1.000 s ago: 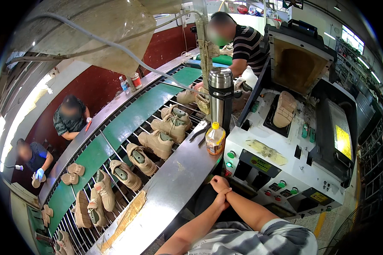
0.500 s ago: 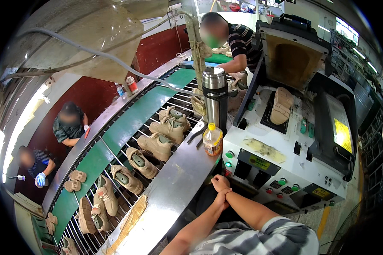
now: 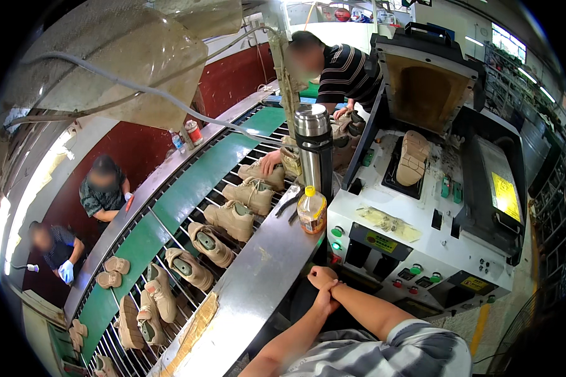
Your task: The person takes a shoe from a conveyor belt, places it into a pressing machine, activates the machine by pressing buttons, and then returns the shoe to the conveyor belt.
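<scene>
My left hand [image 3: 325,300] is closed around my right wrist, in front of the white machine. My right hand [image 3: 321,275] is curled, with nothing visible in it; its fingertips are turned down out of sight. Close to the hands is the machine's front panel [image 3: 383,242] with green and red buttons. A beige shoe [image 3: 413,157] lies sole up on the machine's bed, under a raised lid [image 3: 424,85]. Neither hand touches the machine or a shoe.
Left of me, several beige shoes [image 3: 212,244] stand on a roller conveyor with a green belt [image 3: 188,182]. A steel flask [image 3: 314,147] and a yellow-capped bottle [image 3: 312,212] stand on its metal edge. One co-worker [image 3: 349,72] is across; two others work at far left.
The co-worker across from me has leaned left and now has a hand on a beige shoe on the rollers. My hands keep the same clasp; the view has shifted slightly.
</scene>
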`<action>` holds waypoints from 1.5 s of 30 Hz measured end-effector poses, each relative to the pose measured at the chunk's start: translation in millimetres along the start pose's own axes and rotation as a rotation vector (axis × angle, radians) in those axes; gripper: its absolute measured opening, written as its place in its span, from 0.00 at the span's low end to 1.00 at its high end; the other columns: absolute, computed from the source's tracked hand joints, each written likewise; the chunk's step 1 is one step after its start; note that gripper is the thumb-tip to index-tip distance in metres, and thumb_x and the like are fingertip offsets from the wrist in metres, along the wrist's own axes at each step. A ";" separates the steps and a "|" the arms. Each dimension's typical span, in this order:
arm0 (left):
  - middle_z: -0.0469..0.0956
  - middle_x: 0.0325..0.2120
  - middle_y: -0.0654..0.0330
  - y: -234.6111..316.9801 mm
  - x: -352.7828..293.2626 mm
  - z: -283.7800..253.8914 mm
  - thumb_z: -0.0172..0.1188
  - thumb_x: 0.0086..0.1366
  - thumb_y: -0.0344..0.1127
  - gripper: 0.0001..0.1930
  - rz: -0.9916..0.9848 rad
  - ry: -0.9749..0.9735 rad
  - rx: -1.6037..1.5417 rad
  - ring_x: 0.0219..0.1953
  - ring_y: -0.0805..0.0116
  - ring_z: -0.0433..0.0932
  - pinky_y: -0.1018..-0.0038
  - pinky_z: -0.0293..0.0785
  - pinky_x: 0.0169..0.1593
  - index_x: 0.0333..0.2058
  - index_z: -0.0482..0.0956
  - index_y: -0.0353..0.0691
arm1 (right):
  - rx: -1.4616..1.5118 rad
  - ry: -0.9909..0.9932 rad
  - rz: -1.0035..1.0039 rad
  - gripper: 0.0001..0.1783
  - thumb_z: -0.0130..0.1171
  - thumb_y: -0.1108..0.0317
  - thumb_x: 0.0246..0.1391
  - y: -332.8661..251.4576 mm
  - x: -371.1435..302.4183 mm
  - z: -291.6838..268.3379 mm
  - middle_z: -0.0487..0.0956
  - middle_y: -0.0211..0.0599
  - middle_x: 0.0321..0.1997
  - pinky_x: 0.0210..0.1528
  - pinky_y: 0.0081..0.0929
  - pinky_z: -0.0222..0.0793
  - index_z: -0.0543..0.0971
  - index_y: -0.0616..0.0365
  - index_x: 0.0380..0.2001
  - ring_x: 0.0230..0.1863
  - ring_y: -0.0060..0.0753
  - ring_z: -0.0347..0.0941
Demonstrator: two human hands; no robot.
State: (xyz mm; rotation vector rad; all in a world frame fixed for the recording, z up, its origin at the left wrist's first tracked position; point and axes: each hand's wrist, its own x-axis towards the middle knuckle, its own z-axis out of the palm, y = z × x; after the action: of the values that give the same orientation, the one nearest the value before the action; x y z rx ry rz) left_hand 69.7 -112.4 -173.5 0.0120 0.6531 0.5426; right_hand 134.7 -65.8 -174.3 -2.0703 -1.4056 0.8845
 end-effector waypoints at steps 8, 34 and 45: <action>0.75 0.43 0.50 3.3 7.2 -7.2 0.60 0.57 0.36 0.20 -0.097 0.078 0.137 0.49 0.51 0.73 0.57 0.67 0.57 0.46 0.71 0.33 | 0.114 0.085 0.072 0.14 0.54 0.55 0.48 -10.5 -3.7 -4.0 0.81 0.44 0.34 0.43 0.44 0.72 0.80 0.53 0.29 0.39 0.52 0.77; 0.76 0.41 0.52 -1.8 7.3 -8.1 0.59 0.57 0.37 0.16 -0.098 0.062 0.089 0.47 0.53 0.73 0.58 0.68 0.56 0.43 0.73 0.37 | 0.124 0.069 -0.040 0.14 0.56 0.56 0.46 -0.8 -1.2 4.4 0.81 0.45 0.30 0.39 0.43 0.72 0.80 0.55 0.27 0.35 0.51 0.77; 0.77 0.41 0.50 -2.1 12.4 -9.5 0.59 0.57 0.36 0.17 -0.113 0.019 0.183 0.47 0.53 0.74 0.58 0.69 0.56 0.44 0.73 0.35 | 0.315 0.249 0.059 0.15 0.57 0.55 0.44 2.4 -0.7 1.4 0.80 0.43 0.27 0.36 0.40 0.72 0.80 0.56 0.24 0.32 0.50 0.77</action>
State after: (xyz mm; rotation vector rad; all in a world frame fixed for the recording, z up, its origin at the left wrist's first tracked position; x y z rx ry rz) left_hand 73.3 -109.7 -188.6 0.1411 0.7156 0.3729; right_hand 135.0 -67.3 -176.7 -1.9117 -1.0099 0.7828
